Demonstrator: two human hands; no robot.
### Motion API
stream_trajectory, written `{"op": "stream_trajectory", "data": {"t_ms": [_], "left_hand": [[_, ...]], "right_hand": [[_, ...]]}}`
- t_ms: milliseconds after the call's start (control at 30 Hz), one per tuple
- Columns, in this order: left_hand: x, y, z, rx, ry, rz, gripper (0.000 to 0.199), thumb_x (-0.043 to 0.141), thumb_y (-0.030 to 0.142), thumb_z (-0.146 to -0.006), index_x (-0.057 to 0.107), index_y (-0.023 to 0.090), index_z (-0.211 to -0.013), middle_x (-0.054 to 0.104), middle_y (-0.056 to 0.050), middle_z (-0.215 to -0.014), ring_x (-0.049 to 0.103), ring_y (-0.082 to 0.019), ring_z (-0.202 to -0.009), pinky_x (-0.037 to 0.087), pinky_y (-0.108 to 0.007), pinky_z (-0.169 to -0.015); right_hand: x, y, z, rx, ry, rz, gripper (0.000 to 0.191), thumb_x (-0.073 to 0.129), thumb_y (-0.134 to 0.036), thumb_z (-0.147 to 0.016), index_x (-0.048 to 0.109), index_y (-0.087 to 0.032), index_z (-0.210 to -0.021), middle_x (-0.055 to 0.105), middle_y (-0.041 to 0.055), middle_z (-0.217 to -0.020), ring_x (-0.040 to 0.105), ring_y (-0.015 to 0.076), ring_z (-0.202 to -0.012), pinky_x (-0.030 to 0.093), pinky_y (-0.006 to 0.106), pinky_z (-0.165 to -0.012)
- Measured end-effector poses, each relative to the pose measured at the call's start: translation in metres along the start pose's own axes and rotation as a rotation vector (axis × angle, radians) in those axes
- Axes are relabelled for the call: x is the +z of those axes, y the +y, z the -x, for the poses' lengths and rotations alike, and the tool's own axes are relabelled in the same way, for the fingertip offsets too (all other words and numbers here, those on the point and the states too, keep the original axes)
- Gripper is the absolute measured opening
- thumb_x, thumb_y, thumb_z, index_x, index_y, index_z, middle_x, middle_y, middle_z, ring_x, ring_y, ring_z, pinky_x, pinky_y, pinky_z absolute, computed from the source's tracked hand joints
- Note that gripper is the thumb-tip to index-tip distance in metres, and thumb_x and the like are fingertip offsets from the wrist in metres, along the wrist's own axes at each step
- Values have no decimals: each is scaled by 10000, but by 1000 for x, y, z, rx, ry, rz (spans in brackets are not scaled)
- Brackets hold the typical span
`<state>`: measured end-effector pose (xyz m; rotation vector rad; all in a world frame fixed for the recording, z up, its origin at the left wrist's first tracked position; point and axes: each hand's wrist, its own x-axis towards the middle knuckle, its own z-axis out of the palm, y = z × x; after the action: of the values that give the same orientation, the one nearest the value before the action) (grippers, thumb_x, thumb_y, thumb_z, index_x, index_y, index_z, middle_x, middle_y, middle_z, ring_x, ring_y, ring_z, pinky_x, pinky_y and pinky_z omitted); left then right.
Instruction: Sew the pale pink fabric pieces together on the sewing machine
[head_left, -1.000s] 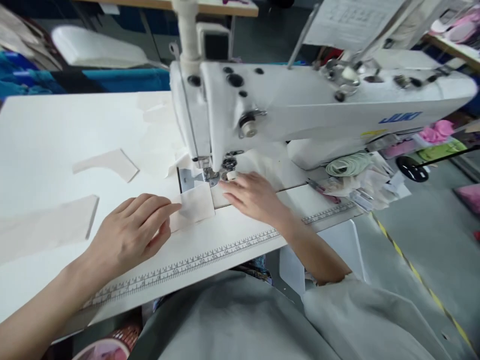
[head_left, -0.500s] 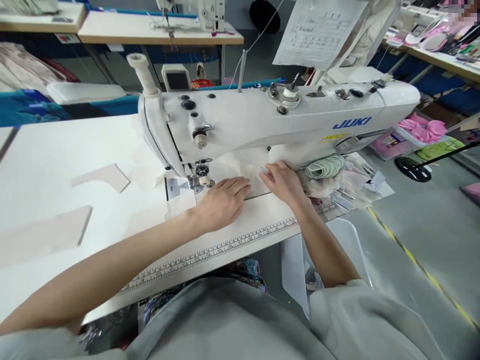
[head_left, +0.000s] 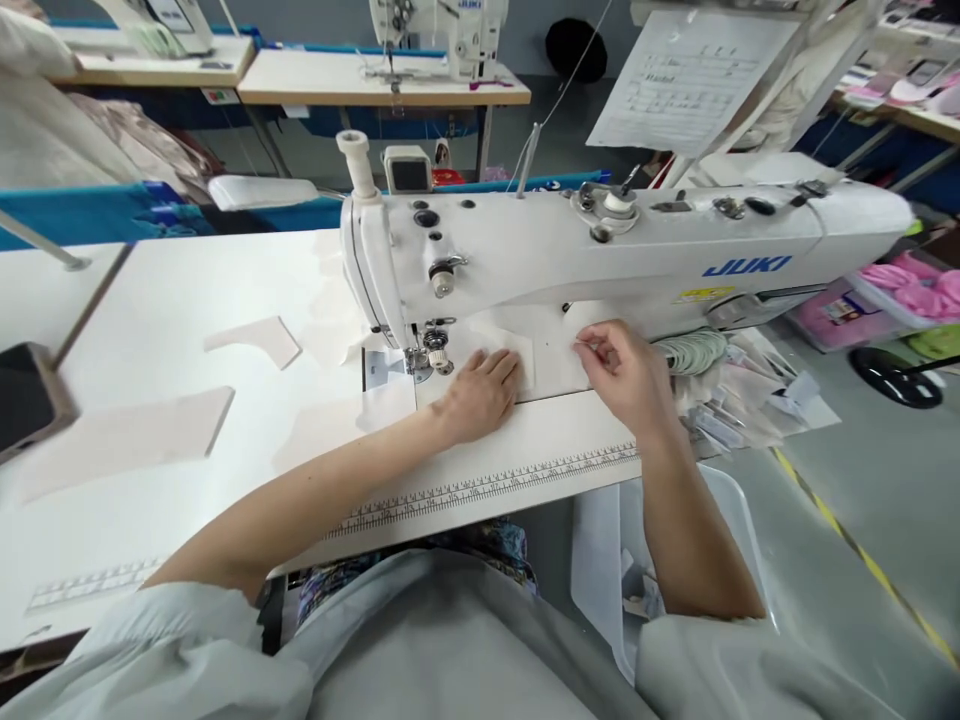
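My left hand [head_left: 484, 395] lies flat, fingers stretched, on a pale cloth piece [head_left: 525, 362] on the bed of a white sewing machine [head_left: 540, 240]. It rests just right of the presser foot and needle area [head_left: 416, 362]. My right hand [head_left: 622, 375] is raised under the machine arm, thumb and forefinger pinched together. Whatever is between those fingertips is too small to make out. Left of the needle, pale cut pieces lie on the table, among them a curved piece [head_left: 259, 340] and a long strip [head_left: 135, 440].
A measuring tape [head_left: 480, 492] runs along the table's front edge. Coiled pale green strips [head_left: 694, 350] and scraps [head_left: 739, 390] sit beyond my right hand. A phone-like dark object [head_left: 26, 400] is at far left. Below the table stands a white bin [head_left: 600, 560].
My right hand has moved away from my left and closed from loosely spread fingers into a pinch. My left hand stays on the cloth. The view has turned left.
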<state>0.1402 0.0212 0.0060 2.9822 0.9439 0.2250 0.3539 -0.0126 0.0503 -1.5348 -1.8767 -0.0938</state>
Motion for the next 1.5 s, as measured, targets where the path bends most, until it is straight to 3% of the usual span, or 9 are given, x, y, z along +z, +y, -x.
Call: {"op": "stream_trajectory", "data": {"t_ms": [100, 200, 367, 467, 567, 700, 867, 1133, 1500], "left_hand": [[-10, 5, 4, -10, 80, 142, 419, 373, 178, -956, 509, 53, -1332, 484, -202, -1451, 407, -318, -1389, 351, -522, -1125], [-26, 14, 19, -116, 193, 575, 369, 339, 274, -983, 587, 90, -1185, 620, -196, -1254, 561, -292, -1222, 466, -459, -1013], [-47, 14, 63, -389, -291, 1773, 841, 102, 761, -896, 635, 111, -945, 704, -155, -855, 686, -220, -729, 577, -352, -652], [-57, 9, 91, -461, -290, 2040, 785, 362, 840, -802, 650, 115, -890, 695, -101, -760, 666, -177, -667, 580, -300, -618], [-65, 4, 115, -543, -80, 1967, 539, 717, 649, -727, 644, 129, -847, 691, -44, -740, 667, -145, -663, 578, -248, -596], [-69, -10, 138, -636, 69, 1735, 429, 766, 532, -745, 616, 130, -773, 697, -24, -690, 657, -111, -592, 567, -219, -575], [-80, -50, 146, -738, -28, 1471, 240, 696, 347, -853, 617, 123, -822, 725, -40, -677, 675, -109, -565, 565, -207, -566], [-77, -93, 110, -752, -226, 1222, 117, 612, 186, -892, 532, 158, -811, 707, -27, -625, 659, -131, -516, 534, -231, -493], [-49, -101, 99, -583, -6, 698, 138, 557, 250, -840, 675, 185, -809, 689, 5, -748, 619, -142, -680, 465, -260, -661]], "right_hand": [[-27, -27, 2, -38, -14, -92, 139, 598, -225, -892, 645, -221, -1023, 694, 1, -855, 580, 114, -619, 469, 256, -606], [-44, -61, 9, -163, -69, -202, 142, 555, -154, -907, 658, -230, -968, 697, 6, -923, 620, 102, -667, 494, 242, -619], [-43, -104, 31, -444, -191, -437, 248, 533, -38, -877, 630, -232, -995, 698, 30, -1031, 668, 139, -966, 547, 275, -819], [-30, -117, 42, -538, -256, -527, 298, 515, -9, -870, 612, -223, -1055, 688, 53, -1079, 657, 137, -985, 561, 283, -828], [-13, -126, 47, -555, -294, -583, 301, 489, -8, -883, 601, -222, -1062, 684, 62, -1071, 650, 143, -988, 569, 295, -818], [15, -138, 50, -531, -313, -580, 275, 456, -18, -907, 578, -217, -1052, 678, 63, -1038, 654, 132, -936, 566, 256, -752], [51, -152, 48, -653, -300, -272, 264, 419, -60, -941, 579, -175, -1116, 658, 78, -989, 641, 147, -896, 549, 260, -745], [80, -149, 29, -658, -321, -113, 253, 373, -85, -965, 618, -143, -944, 574, 50, -841, 517, 112, -677, 471, 231, -647], [93, -138, 33, -620, -246, -70, 234, 447, -58, -938, 653, -170, -937, 643, 55, -907, 567, 149, -819, 474, 269, -761]]}}
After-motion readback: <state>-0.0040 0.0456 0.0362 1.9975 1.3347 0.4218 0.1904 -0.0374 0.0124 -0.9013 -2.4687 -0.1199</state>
